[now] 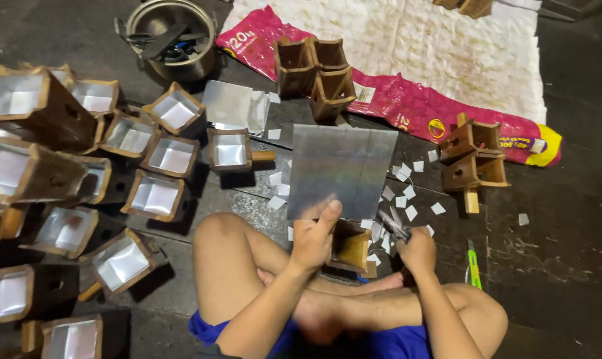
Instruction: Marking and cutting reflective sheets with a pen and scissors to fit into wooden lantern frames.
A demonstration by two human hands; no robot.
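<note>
**Foil sheet up, scissors at its corner**

My left hand (312, 237) pinched the silver foil sheet (341, 169) by its lower edge, thumb on the front, sheet held flat facing me. My right hand (417, 249) was clamped around the scissors (394, 226), blades near the sheet's lower right corner. An unlined wooden box (351, 247) sat just in front of my crossed legs. White offcuts (407, 193) were scattered on the floor. Foil-lined boxes (171, 156) were stacked at left, a metal pot (171, 36) farther back.
</note>
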